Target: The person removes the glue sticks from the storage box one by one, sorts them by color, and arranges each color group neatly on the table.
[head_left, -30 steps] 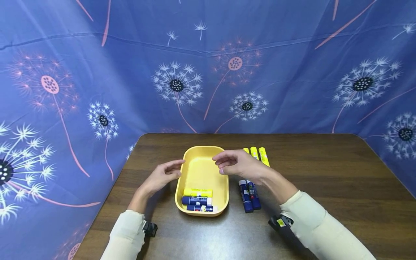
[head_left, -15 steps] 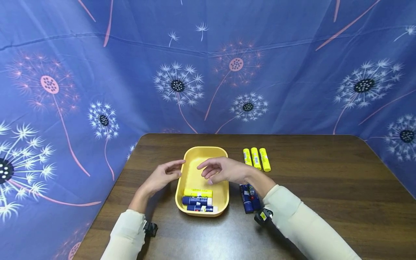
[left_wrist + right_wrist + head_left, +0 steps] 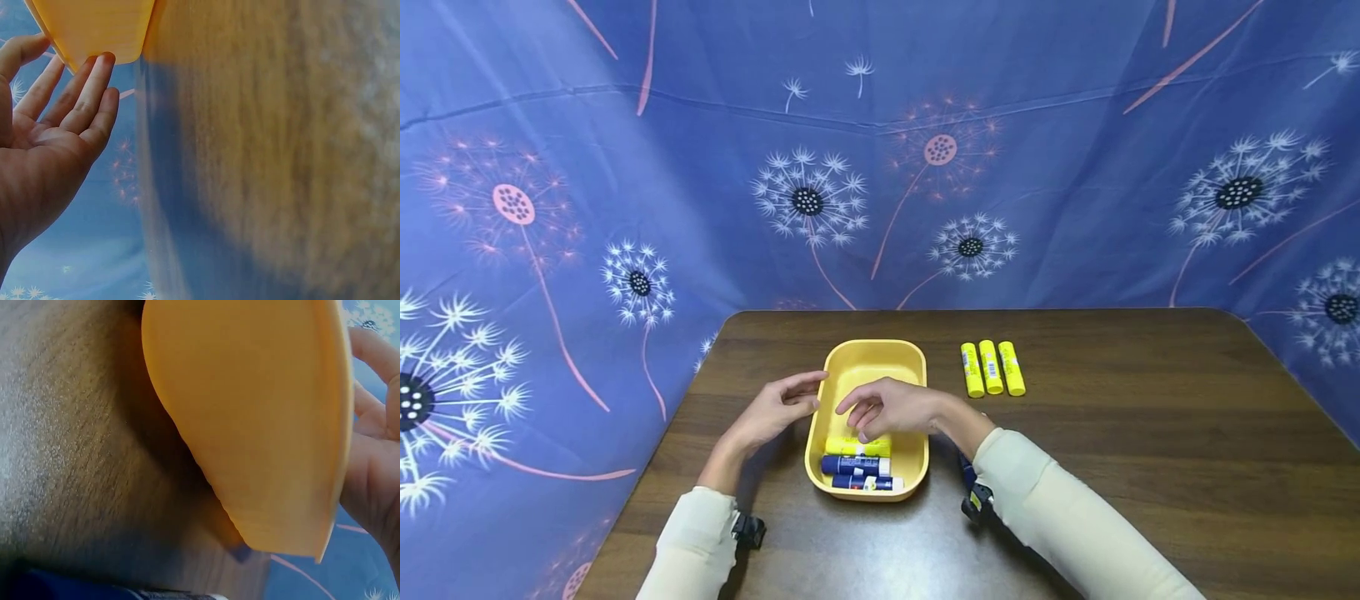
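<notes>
A yellow tray stands on the table, with a yellow glue stick, a blue glue stick and a slimmer blue stick lying across its near end. At its left rim my left hand rests, fingers loosely bent; the left wrist view shows its fingertips against the tray wall. My right hand hovers over the tray's middle just above the yellow stick, fingers loosely curled and holding nothing. In the right wrist view, the tray's side covers part of that hand.
Three yellow glue sticks lie in a row right of the tray's far end. Blue sticks on the table are mostly hidden under the right forearm. A blue dandelion-print cloth hangs behind the brown table.
My right hand has moved left and nearer, from the tray's right rim to over the yellow glue stick inside. The left hand stays at the left rim.
</notes>
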`<state>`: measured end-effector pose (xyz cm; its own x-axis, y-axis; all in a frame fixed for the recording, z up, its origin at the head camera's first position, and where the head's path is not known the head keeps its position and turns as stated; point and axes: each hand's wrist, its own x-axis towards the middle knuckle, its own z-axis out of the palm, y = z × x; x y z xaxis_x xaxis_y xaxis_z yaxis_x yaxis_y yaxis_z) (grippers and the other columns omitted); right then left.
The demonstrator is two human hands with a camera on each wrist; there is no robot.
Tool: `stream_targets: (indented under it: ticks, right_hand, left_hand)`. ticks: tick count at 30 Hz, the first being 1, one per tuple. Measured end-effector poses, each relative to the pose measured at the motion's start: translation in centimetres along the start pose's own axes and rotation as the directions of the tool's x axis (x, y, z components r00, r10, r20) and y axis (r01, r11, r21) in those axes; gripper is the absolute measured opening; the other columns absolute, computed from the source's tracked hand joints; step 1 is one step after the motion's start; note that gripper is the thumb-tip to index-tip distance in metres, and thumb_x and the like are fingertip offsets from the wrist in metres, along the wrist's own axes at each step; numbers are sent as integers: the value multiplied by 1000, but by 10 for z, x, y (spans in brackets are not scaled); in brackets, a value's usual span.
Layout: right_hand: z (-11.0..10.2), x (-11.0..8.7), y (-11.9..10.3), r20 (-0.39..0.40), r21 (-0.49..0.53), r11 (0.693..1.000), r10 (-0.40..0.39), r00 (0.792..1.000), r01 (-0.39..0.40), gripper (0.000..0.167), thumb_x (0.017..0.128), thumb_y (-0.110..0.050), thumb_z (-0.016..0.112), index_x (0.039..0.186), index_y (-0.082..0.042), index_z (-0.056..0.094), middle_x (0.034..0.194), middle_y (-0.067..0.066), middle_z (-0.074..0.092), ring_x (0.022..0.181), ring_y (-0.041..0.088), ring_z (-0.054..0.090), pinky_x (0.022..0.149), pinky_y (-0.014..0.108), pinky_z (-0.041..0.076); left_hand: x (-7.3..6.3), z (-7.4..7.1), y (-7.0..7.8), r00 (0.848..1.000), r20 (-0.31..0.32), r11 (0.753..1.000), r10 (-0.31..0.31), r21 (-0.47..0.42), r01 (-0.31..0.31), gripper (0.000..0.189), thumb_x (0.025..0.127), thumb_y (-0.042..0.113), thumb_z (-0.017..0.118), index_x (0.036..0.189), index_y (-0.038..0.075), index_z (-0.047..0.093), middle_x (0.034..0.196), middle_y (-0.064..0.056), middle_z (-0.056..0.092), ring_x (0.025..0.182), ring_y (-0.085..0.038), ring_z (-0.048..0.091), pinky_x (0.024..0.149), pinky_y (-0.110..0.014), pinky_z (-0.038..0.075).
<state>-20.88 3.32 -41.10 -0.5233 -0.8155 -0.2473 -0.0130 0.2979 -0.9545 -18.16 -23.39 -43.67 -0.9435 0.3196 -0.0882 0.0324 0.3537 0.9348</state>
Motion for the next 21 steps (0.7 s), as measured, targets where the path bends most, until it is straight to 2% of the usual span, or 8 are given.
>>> stream_targets:
  ticks: [4, 12, 21]
  right_hand:
    - [4, 7, 2, -18, -61, 996, 59, 998, -60, 50, 86, 6, 70, 135, 3, 62, 122, 26, 68, 96, 14, 68, 88, 25, 59]
    - [10, 17, 9, -42, -118, 985, 121, 992, -125, 42, 82, 5, 75, 123, -3, 70, 110, 12, 71, 97, 13, 64, 86, 23, 55]
    - [15, 19, 11, -51, -192, 977, 88, 995, -96, 40, 80, 7, 74, 118, -7, 75, 103, 7, 71, 94, 12, 62, 84, 20, 52]
  left_hand:
    - [0, 0, -1, 1000, 3, 1000, -2, -12, 2, 53, 100, 8, 64, 151, 5, 51, 151, -25, 54, 133, -40, 60, 107, -37, 55]
    - [0, 0, -1, 1000, 13, 1000, -2, -8, 2, 54, 100, 9, 64, 152, 5, 50, 152, -25, 53, 134, -40, 59, 108, -40, 54]
    - [2, -2, -2, 1000, 21, 1000, -13, -1, 13, 54, 101, 8, 63, 153, 6, 49, 154, -23, 52, 135, -40, 59, 109, -43, 54]
